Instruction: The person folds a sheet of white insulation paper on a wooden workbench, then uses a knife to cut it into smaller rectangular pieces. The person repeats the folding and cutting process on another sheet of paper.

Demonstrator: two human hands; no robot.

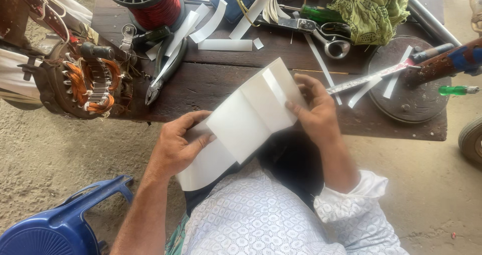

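Both the left hand point(175, 147) and right hand point(314, 109) pinch a stiff white sheet of insulating paper point(241, 124) above the dark wooden tabletop's point(221, 84) near edge. It already shows fold creases but is uncut; narrow white cut strips point(225, 44) lie by the far edge.

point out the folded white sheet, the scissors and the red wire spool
folded white sheet point(246, 122): head view, on its middle panel
scissors point(337, 48): head view, on a finger loop
red wire spool point(161, 10): head view, on the wound red wire
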